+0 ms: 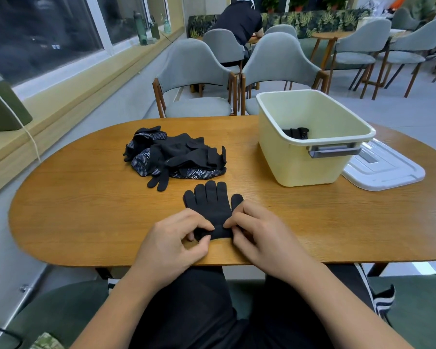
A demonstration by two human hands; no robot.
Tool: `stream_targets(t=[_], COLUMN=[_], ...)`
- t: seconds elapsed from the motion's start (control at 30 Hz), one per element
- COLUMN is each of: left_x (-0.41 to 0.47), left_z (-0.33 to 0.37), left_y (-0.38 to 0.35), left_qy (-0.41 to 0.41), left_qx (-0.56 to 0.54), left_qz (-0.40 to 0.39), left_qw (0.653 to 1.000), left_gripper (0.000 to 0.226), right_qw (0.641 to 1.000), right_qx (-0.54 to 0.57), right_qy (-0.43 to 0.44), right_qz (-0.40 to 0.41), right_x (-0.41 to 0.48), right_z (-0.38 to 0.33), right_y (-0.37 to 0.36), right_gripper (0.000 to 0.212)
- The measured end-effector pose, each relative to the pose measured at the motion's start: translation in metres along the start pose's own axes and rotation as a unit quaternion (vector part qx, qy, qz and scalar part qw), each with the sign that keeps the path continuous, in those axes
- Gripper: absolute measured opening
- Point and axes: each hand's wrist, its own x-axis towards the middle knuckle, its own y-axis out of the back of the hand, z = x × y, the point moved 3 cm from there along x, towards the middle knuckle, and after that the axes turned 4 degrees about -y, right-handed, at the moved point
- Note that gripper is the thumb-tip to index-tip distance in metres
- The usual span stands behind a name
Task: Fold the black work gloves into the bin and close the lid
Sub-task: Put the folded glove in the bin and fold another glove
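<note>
From the head camera, a single black glove [213, 206] lies flat on the wooden worktop [86, 210], its finger ends pointing away from the person and its cuff at the near edge. The left hand [173, 244] pinches the cuff's left corner between thumb and curled fingers [207, 226]; the right hand [258, 235] pinches the right corner the same way, so both hands are closed on the cuff.

Farther back and to the left sits a loose pile of black gloves [173, 156], some showing white grip dots and a white printed emblem that is too small to read.

To the right stands the cream bin [310, 167], open, with a grey handle [334, 150] on its near side. At least one black glove [296, 133] lies in its bottom. The white lid [385, 170] rests flat on the worktop just beside the bin, on its right.
</note>
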Motion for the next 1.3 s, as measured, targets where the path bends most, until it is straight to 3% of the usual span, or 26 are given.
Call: stream_targets(t=[0.2, 0.47, 0.7, 0.97, 1.1, 1.3], left_x=[0.002, 0.000, 0.006, 0.010, 0.009, 0.002], left_z=[-0.002, -0.006, -0.007, -0.010, -0.006, 0.002], left_y=[-0.001, -0.001, -0.001, -0.003, 0.000, 0.000], left_qy=[0.011, 0.052, 0.083, 0.117, 0.098, 0.020], left_qx=[0.028, 0.000, 0.018, 0.025, 0.026, 0.039], left_qz=[-0.008, 0.020, 0.029, 0.036, 0.038, 0.031], left_qw=[1.000, 0.998, 0.996, 0.992, 0.994, 0.999], left_gripper=[0.025, 0.013, 0.013, 0.014, 0.008, 0.022], right_qw=[1.000, 0.995, 0.992, 0.995, 0.997, 1.000], right_qx=[-0.014, 0.085, 0.102, 0.039, 0.013, -0.020], right_qy=[-0.014, -0.048, -0.072, -0.096, -0.075, 0.006], right_qz=[-0.022, -0.028, -0.014, 0.001, 0.010, 0.023], right_x=[0.001, 0.002, 0.008, 0.010, 0.012, 0.006], right_z=[-0.001, 0.000, 0.005, 0.012, 0.010, 0.002], right_y=[0.000, 0.006, 0.006, -0.002, -0.003, -0.002], right_gripper=[0.025, 0.014, 0.005, 0.017, 0.014, 0.014])
